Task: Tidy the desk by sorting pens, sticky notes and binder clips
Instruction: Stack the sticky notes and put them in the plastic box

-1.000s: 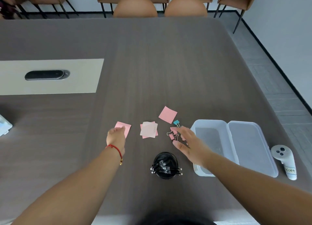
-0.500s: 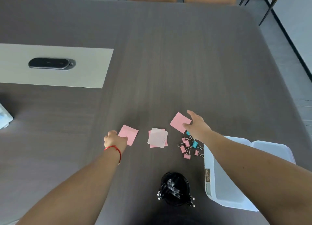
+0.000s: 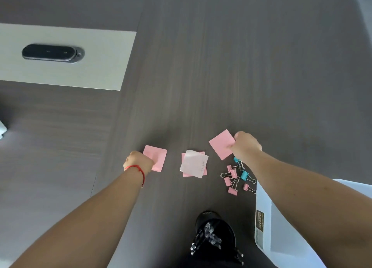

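Since the earlier frame the right hand [image 3: 246,146] has left the binder clips [image 3: 237,176] and closed on the right pink sticky note [image 3: 221,144], its fingers pinching that note's near right edge, while the left hand [image 3: 138,163] has curled onto the near left corner of the left pink sticky note [image 3: 156,157], fingers grasping or pressing it; which of the two I cannot tell. Taking the middle stack of notes [image 3: 194,163] as landmark: one held note lies to its left, the other beyond it to the right, the clips just right of it on the worktop [image 3: 221,66], the black pen cup [image 3: 215,231] nearer the person, and the clear box [image 3: 285,237] near and to the right. A likely slip is a thin sheet buckling or sliding out of a shallow pinch, or the right forearm, which passes over the clips, dragging them about. Beyond the stack the worktop lies open; between stack, clips and cup, room is tighter.
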A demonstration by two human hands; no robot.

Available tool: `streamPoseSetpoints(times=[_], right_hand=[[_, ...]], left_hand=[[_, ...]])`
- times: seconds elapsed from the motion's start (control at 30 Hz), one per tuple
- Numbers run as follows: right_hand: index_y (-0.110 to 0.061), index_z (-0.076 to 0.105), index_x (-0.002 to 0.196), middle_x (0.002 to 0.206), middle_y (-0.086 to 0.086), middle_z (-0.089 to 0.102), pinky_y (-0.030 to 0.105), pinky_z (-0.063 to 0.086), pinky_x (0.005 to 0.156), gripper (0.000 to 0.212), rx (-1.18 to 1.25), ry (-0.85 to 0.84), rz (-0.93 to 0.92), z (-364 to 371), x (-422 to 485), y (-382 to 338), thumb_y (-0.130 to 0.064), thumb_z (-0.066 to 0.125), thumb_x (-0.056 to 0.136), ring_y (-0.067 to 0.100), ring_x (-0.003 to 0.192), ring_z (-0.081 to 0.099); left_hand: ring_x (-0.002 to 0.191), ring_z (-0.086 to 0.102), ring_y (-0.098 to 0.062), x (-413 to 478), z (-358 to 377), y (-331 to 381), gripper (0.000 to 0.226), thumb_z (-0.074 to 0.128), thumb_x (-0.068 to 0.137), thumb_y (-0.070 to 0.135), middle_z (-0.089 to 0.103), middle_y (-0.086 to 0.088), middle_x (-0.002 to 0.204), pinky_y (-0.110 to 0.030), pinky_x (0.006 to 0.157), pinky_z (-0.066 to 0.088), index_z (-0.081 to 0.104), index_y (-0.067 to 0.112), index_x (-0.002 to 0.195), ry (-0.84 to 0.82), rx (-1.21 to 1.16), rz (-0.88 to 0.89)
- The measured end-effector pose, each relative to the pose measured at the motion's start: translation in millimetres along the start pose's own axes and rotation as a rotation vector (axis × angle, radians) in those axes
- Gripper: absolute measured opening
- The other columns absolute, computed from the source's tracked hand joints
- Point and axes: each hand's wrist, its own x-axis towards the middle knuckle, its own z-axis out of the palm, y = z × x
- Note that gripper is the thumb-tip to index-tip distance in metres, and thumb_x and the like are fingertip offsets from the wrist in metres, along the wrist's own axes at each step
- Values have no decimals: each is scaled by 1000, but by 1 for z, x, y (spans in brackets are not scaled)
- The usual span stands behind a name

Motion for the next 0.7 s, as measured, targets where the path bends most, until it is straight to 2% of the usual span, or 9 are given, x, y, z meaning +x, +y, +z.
streamPoseSetpoints(times=[0.13, 0.17, 0.23, 0.27, 0.33, 0.43, 0.5, 0.6, 0.7], right_hand=[[-13, 59, 111, 92, 5, 62, 36, 52, 78, 33, 55, -60, -79, -5, -2, -2, -37, 56, 88, 27, 87, 61], [-12, 59, 110, 90, 6, 64, 33, 51, 71, 31, 150, -57, -111, -8, -8, -5, -35, 55, 89, 25, 81, 61], [-15, 63, 102, 78, 3, 65, 25, 43, 52, 23, 429, -76, -157, -12, -24, -12, -33, 59, 89, 18, 61, 56], [-16, 64, 100, 74, 3, 65, 22, 40, 48, 21, 567, -138, -163, -13, -34, -16, -32, 63, 87, 14, 56, 53], [-16, 68, 101, 81, 5, 71, 19, 40, 50, 23, 697, -323, -159, -7, -55, -25, -29, 70, 83, 13, 61, 57], [-13, 66, 96, 84, 4, 69, 24, 42, 58, 21, 499, -440, -188, 20, -74, -41, -26, 70, 80, 19, 74, 62], [-14, 58, 94, 86, 5, 64, 27, 40, 64, 16, 249, -323, -181, 36, -82, -50, -24, 60, 82, 25, 79, 60], [-11, 48, 108, 103, 7, 64, 34, 45, 72, 29, 128, -82, -166, 59, -88, -52, -24, 59, 84, 29, 96, 61], [-12, 43, 118, 117, 6, 53, 39, 46, 84, 44, 17, 50, -181, 71, -89, -50, -31, 64, 84, 27, 109, 54]], left_hand=[[111, 59, -31, 0, 0, 8, 29, 56, 85, 23, 62, -14, 114, -32, 89, 46, 58, 9, 110, -18, 175, 60], [105, 60, -32, 1, 1, 10, 22, 55, 85, 20, 64, -13, 106, -32, 84, 47, 59, 7, 102, -31, 143, 81], [82, 59, -31, 4, 1, 13, 11, 56, 86, 13, 58, -9, 75, -28, 64, 45, 55, 6, 77, -91, 2, 121], [72, 54, -29, 4, 2, 14, 14, 55, 86, 10, 51, -6, 66, -25, 56, 41, 52, 7, 73, -117, -56, 135], [63, 49, -26, -1, 0, 17, 9, 56, 87, 6, 50, -5, 65, -23, 50, 36, 54, 9, 79, -165, -251, 165], [52, 49, -14, -13, -2, 20, 7, 58, 91, 6, 55, -5, 72, -18, 41, 43, 55, 12, 94, -376, -756, 99], [47, 48, -9, -20, -3, 22, 8, 58, 93, 6, 54, -5, 70, -14, 38, 45, 54, 12, 88, -487, -967, 37], [51, 54, -11, -30, 0, 25, 8, 59, 92, 7, 59, -6, 73, -17, 43, 51, 55, 12, 88, -574, -986, 34], [59, 60, -15, -42, 17, 22, 6, 61, 90, 6, 66, -10, 82, -21, 49, 56, 60, 12, 88, -618, -765, 81]])
